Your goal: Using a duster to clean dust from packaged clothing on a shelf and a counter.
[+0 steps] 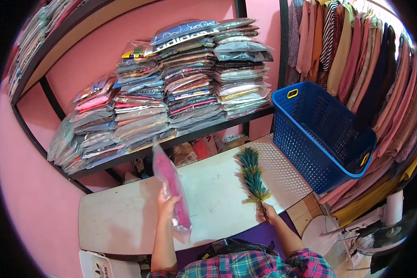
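My left hand (167, 205) grips a bright pink folded cloth item in a clear plastic bag (175, 194), held up on edge over the left half of the white table (118, 215). The handle of a green and yellow feather-like duster (252, 172) is in my right hand (268, 212), near the table's front edge. Its bushy head points away from me, over the right part of the table. Tall stacks of folded garments in clear plastic bags (191, 80) fill the shelf behind the table.
A blue perforated plastic basket (295, 139) with yellow-rimmed handles stands at the table's right end. Beyond it hang many garments (354, 62) on a rack. A fan (378, 239) is at the lower right, a white container (107, 266) at the lower left. More bagged items (194, 151) lie below the shelf.
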{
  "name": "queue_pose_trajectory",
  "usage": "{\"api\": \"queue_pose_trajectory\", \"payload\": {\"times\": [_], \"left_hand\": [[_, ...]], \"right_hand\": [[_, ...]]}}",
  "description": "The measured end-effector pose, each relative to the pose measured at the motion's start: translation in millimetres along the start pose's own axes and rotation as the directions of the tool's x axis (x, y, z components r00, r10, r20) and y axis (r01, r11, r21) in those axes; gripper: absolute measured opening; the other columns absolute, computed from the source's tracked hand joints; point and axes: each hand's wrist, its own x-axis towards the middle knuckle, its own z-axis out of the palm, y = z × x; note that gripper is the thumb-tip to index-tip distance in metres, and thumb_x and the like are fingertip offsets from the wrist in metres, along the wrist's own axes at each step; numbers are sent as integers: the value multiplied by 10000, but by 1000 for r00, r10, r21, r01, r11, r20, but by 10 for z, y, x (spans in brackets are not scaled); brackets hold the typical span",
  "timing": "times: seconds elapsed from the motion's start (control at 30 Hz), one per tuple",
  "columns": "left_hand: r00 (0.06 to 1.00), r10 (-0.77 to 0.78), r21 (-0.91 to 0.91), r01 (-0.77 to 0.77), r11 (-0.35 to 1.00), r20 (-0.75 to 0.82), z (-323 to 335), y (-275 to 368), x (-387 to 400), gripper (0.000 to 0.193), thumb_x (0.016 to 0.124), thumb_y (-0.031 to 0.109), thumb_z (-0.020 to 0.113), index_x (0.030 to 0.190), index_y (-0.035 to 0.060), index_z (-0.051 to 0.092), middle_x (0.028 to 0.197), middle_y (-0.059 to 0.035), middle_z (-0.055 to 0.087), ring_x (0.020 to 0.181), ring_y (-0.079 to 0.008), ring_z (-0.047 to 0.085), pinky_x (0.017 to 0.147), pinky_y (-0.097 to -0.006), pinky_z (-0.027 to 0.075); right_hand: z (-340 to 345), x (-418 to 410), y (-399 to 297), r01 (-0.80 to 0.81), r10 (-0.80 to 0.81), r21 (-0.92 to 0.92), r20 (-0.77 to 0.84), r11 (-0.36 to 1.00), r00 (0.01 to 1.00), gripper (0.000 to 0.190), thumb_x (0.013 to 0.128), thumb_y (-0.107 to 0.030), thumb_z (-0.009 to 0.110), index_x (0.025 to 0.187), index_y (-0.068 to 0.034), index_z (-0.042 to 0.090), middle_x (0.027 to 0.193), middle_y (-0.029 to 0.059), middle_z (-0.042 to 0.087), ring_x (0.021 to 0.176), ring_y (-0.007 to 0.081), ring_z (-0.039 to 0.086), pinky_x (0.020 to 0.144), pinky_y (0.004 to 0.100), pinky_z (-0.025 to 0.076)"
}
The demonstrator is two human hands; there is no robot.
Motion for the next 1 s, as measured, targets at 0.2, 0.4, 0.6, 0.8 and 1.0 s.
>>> {"api": "queue_pose_trajectory", "payload": {"times": [0.2, 0.4, 0.6, 0.8, 1.0], "left_hand": [[764, -231, 238, 104, 966, 602, 782, -642, -220, 620, 688, -17, 534, 1254, 11, 285, 1087, -85, 462, 925, -143, 492, 769, -239, 405], [961, -38, 399, -78, 914, 274, 326, -1242, -453, 414, 720, 140, 604, 1083, 4, 457, 970, -114, 533, 852, -188, 535, 716, -291, 430], [971, 88, 773, 121, 623, -222, -958, -2055, -796, 457, 699, 332, 638, 947, -31, 515, 809, -134, 576, 722, -228, 557, 627, -322, 435], [934, -289, 356, 348, 867, -209, -1139, -2060, -1015, 308, 717, 267, 649, 751, -31, 581, 614, -32, 551, 519, -95, 491, 473, -236, 392], [979, -171, 380, 199, 903, -107, -1234, -2221, -980, 302, 739, 281, 628, 645, -1, 570, 548, -3, 517, 489, -69, 452, 445, -232, 366]], "right_hand": [[-105, 102, 33, -108, 85, 141, 159, 984, 984, 374, 884, -369, 272, 756, -59, 438, 474, 21, 380, 349, 127, 340, 320, 242, 266], [-31, 6, -17, -104, 82, 147, 148, 984, 986, 367, 879, -372, 299, 795, -48, 450, 480, 21, 382, 343, 138, 334, 321, 246, 266], [218, 158, 170, 214, -468, -717, -175, 663, 866, 336, 848, -344, 413, 777, -23, 481, 531, 116, 502, 423, 215, 503, 386, 341, 393], [1070, -249, -96, 275, -409, -961, 257, -14, 876, 375, 819, -412, 376, 879, -61, 492, 656, 232, 559, 624, 402, 559, 554, 490, 442], [1152, 184, -455, -14, -536, -995, -67, 102, 841, 390, 824, -379, 374, 901, -19, 504, 771, 254, 568, 737, 406, 559, 664, 478, 446]]}}
